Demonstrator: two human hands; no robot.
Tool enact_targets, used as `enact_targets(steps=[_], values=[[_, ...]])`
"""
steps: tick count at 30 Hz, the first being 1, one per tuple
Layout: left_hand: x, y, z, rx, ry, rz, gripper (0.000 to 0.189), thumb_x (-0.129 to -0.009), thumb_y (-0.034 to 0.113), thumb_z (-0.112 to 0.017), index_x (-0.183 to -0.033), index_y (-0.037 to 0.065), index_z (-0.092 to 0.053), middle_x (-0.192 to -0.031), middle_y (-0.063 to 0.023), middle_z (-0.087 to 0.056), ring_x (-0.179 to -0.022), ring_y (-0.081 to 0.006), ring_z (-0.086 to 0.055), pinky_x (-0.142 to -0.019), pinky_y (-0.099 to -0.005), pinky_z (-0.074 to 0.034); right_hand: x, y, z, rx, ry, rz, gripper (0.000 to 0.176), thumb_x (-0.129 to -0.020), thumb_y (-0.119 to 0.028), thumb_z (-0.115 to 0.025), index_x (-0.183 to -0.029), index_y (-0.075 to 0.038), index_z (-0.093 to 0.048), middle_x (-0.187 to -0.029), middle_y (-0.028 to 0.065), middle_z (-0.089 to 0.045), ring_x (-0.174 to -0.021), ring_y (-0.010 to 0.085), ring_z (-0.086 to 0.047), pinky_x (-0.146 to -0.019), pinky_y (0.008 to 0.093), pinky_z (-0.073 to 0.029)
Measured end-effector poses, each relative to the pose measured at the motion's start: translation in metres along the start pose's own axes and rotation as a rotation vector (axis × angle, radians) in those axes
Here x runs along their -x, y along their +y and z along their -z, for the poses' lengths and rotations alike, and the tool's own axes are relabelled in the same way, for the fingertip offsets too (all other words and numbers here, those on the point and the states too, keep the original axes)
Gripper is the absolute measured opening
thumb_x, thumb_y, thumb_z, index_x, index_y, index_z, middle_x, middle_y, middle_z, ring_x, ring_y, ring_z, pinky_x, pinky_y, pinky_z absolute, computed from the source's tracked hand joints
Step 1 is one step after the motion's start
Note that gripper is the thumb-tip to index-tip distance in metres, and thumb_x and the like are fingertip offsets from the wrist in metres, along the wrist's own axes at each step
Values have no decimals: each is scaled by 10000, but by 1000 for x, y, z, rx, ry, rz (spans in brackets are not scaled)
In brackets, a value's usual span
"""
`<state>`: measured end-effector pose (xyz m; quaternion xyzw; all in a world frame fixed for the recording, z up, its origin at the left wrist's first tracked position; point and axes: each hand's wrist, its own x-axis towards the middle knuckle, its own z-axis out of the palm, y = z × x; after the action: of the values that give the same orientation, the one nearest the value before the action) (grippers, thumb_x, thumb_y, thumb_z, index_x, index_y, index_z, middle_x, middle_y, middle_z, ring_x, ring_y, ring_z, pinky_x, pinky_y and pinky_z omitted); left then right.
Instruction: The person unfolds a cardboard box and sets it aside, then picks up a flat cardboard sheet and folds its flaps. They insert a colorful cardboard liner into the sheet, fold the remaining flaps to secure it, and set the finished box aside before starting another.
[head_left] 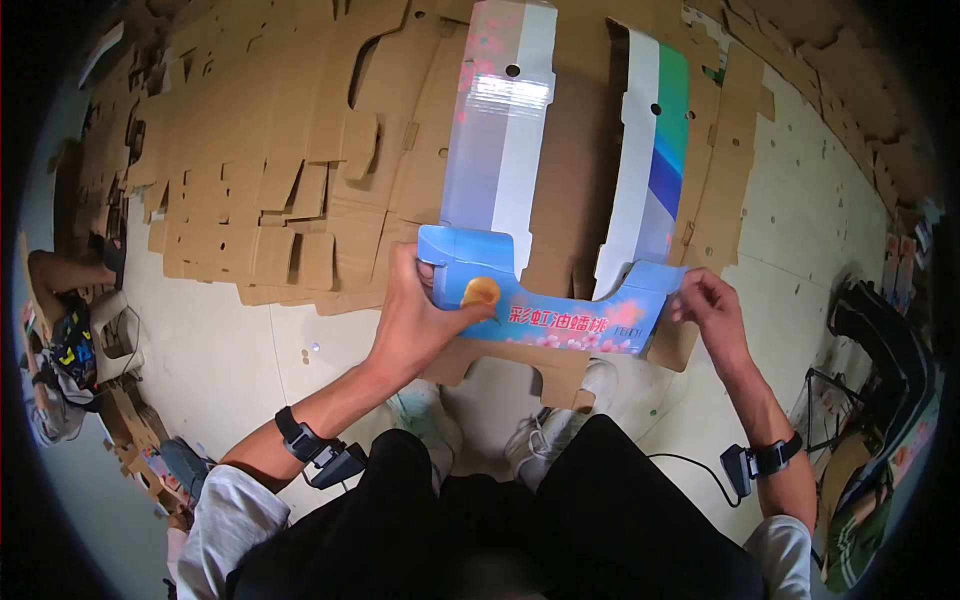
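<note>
A partly folded printed cardboard box (560, 318) lies before me, its blue front panel showing a peach picture, red lettering and pink blossoms. My left hand (425, 315) grips the left end of that panel, thumb pressed on the front and fingers behind it. At the right end, my right hand (708, 308) has its fingers curled in a pinch at the panel's edge; the fingertips are partly hidden. Two long side walls stretch away from the panel: a lilac and white one (500, 140) on the left, a green, blue and white one (650, 150) on the right.
Stacked brown cardboard sheets (270, 150) with cut slots cover the floor ahead and to the left. My shoes (540, 435) stand just below the box. Another person (75, 340) sits at the far left. Dark folded items (880, 340) lie at the right.
</note>
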<state>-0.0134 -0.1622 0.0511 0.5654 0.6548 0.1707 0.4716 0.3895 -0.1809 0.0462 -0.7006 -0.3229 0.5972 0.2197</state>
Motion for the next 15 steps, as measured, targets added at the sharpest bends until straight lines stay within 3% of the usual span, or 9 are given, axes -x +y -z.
enact_targets(steps=[3, 6, 12, 15], values=[[1, -5, -6, 176, 53, -55, 782, -808, 223, -947, -1341, -24, -430, -1189, -158, -571, -1068, -273, -635, -869, -407, -550, 11, -17, -9, 96, 75, 97, 162, -1124, -173, -550, -1137, -31, -626, -886, 22, -657, -782, 92, -595, -717, 274, -507], [2, 12, 7, -57, 23, -78, 682, -816, 273, -936, -1248, -8, -489, -1150, -171, -622, -1043, -295, -662, -845, -419, -550, 21, -29, -28, 287, 69, 160, 210, -1144, -196, -518, -1180, -18, -623, -899, 18, -627, -782, 103, -567, -734, 285, -495], [-10, 21, 30, -528, -111, -356, 522, -886, 404, -853, -1095, 0, -597, -950, -159, -628, -908, -364, -635, -782, -465, -537, 24, -29, -35, 303, 131, 270, 259, -1139, -167, -524, -1288, 25, -614, -870, 36, -644, -795, 111, -594, -746, 289, -516], [-17, 22, 30, -457, -72, -362, 383, -953, 278, -797, -1068, -9, -571, -950, -184, -589, -874, -399, -609, -762, -485, -494, 24, -29, -35, 215, 157, 329, 280, -1126, -155, -541, -1310, 33, -638, -879, 56, -661, -806, 126, -620, -769, 308, -533]])
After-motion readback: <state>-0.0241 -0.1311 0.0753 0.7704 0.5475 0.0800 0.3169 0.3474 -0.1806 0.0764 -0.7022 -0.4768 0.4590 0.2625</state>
